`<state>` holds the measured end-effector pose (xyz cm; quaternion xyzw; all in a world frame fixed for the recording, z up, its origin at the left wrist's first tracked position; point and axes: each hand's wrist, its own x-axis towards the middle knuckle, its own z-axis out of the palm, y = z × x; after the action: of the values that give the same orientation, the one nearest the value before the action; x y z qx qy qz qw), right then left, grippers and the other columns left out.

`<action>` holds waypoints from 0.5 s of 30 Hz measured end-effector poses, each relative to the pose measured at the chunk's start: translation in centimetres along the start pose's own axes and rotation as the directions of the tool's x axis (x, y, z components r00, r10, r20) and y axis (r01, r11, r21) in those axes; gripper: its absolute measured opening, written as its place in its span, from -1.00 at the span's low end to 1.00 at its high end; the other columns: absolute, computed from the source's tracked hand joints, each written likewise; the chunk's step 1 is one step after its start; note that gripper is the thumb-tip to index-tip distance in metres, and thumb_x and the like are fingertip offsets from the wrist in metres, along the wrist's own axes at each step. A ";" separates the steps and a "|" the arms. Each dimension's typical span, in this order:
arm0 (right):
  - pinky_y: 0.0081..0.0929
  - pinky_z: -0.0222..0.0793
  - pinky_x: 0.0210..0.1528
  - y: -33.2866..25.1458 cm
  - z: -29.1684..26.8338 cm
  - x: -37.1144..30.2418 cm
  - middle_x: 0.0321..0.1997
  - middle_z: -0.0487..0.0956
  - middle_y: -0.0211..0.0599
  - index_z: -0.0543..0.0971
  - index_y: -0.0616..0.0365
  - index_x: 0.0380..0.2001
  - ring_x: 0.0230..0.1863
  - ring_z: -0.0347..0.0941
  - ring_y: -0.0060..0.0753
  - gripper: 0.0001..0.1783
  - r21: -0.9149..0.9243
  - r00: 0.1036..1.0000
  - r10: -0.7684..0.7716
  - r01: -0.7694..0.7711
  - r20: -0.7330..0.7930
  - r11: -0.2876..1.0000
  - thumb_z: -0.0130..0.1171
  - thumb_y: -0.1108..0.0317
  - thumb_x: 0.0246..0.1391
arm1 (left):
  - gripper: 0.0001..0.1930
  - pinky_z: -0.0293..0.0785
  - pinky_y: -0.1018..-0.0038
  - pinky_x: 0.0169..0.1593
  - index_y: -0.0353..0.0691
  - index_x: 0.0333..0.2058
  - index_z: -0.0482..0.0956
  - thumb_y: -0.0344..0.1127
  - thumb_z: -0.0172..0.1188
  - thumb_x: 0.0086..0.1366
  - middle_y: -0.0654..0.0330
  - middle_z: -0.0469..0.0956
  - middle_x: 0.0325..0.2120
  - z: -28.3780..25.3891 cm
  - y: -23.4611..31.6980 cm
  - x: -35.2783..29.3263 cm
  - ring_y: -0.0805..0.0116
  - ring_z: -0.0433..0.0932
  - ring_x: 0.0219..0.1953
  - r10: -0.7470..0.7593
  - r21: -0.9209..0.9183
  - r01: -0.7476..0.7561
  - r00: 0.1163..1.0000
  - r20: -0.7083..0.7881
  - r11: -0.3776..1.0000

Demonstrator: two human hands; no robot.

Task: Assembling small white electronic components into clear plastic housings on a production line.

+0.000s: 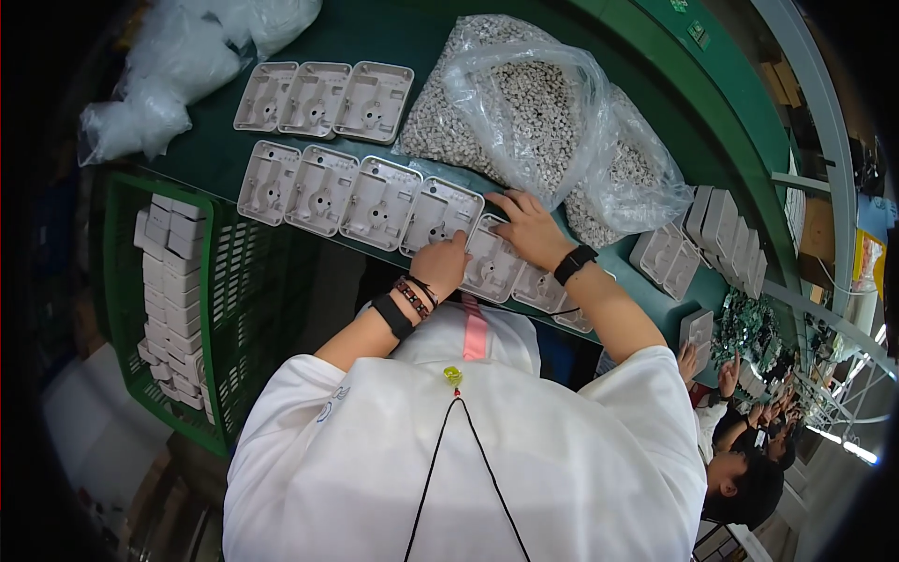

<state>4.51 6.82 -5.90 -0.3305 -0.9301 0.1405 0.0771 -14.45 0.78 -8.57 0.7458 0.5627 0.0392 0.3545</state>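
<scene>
Reaching into the near row of shells (377, 199)

My left hand (444, 265) is curled, its index finger stretched onto the near right part of the fourth shell (440, 208) from the left. My right hand (532, 232) is half open, thumb apart from the bent fingers, over the far end of the fifth shell (493, 265), just beside it. I cannot tell whether either hand pinches a small piece, since the undersides of my fingers are hidden.

The shells lie open side up on the green tabletop (375, 33), just nearer to me than the clear bag (529, 108) of small pale pieces. Three more shells (325, 98) lie in the far row, to the left.

The step in hand looks to me like close fingertip work at these two neighbours. As I judge it, the next move calls for light, even pressure, with each shell held steady so that the row does not slide or tip.
</scene>
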 end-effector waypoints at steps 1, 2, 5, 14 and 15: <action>-0.40 0.16 -0.04 -0.2 -0.1 -0.2 -0.14 0.35 -0.33 0.57 0.06 -0.52 -0.09 0.22 -0.28 -0.84 0.002 1.000 0.002 -0.002 -0.003 1.000 0.05 0.43 -0.28 | -0.74 0.39 0.21 -0.51 -0.25 -0.35 0.29 -0.21 0.09 0.10 0.02 0.49 -0.63 0.0 -0.1 -0.1 0.00 0.48 -0.54 0.006 0.005 -0.006 1.000 0.009 1.000; -0.39 0.16 -0.04 -0.2 -0.2 -0.4 -0.13 0.35 -0.31 0.58 0.06 -0.49 -0.08 0.21 -0.26 -0.82 0.043 0.998 0.061 -0.062 0.016 0.997 0.07 0.45 -0.28 | -0.73 0.39 0.22 -0.50 -0.25 -0.34 0.30 -0.20 0.10 0.10 0.01 0.49 -0.63 -0.2 -0.1 0.0 0.00 0.48 -0.53 0.013 0.008 -0.013 1.000 0.014 1.000; -0.38 0.15 -0.03 -0.7 -0.5 -0.4 -0.12 0.33 -0.27 0.58 0.06 -0.43 -0.06 0.20 -0.22 -0.76 0.127 0.984 0.171 -0.177 0.060 0.976 0.09 0.49 -0.29 | -0.69 0.41 0.30 -0.42 -0.27 -0.28 0.30 -0.23 0.13 0.08 0.03 0.50 -0.57 -2.3 0.2 -0.1 0.09 0.50 -0.47 0.022 -0.205 -0.004 0.996 0.085 0.979; -0.37 0.20 -0.10 -8.4 -2.2 2.7 -0.16 0.32 -0.27 0.56 0.06 -0.40 -0.13 0.19 -0.16 -0.74 0.583 0.864 0.475 -0.303 -0.167 0.754 0.23 0.44 -0.31 | -0.44 0.27 0.51 -0.03 -0.34 -0.04 0.21 -0.30 0.23 0.01 0.13 0.37 -0.16 -8.1 -1.9 0.3 0.40 0.35 -0.10 0.387 -0.742 -0.102 0.895 0.221 0.662; -0.37 0.21 -0.11 -8.9 -2.0 3.0 -0.16 0.32 -0.27 0.55 0.06 -0.39 -0.14 0.20 -0.16 -0.73 0.572 0.865 0.465 -0.289 -0.187 0.768 0.24 0.43 -0.31 | -0.44 0.27 0.51 -0.03 -0.34 -0.04 0.21 -0.30 0.23 0.01 0.13 0.37 -0.16 -8.5 -2.0 0.3 0.40 0.35 -0.10 0.395 -0.740 -0.109 0.891 0.224 0.664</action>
<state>-2.56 2.57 -1.10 -0.4970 -0.7435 0.3467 0.2828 -19.86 5.39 -3.48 0.6162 0.3163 0.1627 0.7027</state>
